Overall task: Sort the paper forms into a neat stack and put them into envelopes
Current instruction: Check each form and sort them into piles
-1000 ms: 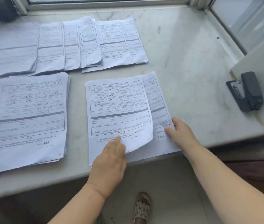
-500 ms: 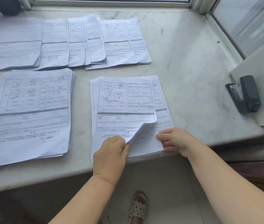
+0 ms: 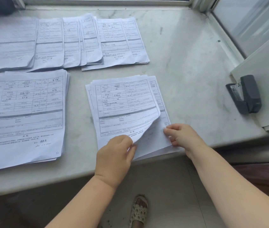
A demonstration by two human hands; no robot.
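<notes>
the left hand (image 3: 115, 152) pinched the top form's (image 3: 127, 109) curled lower corner, lifting it off the small stack of forms (image 3: 156, 143) at the marble surface's (image 3: 188, 71) front edge. the right hand (image 3: 182, 134) pinched the stack's right edge. a stapler (image 3: 245, 94) sat well to the right.
</notes>
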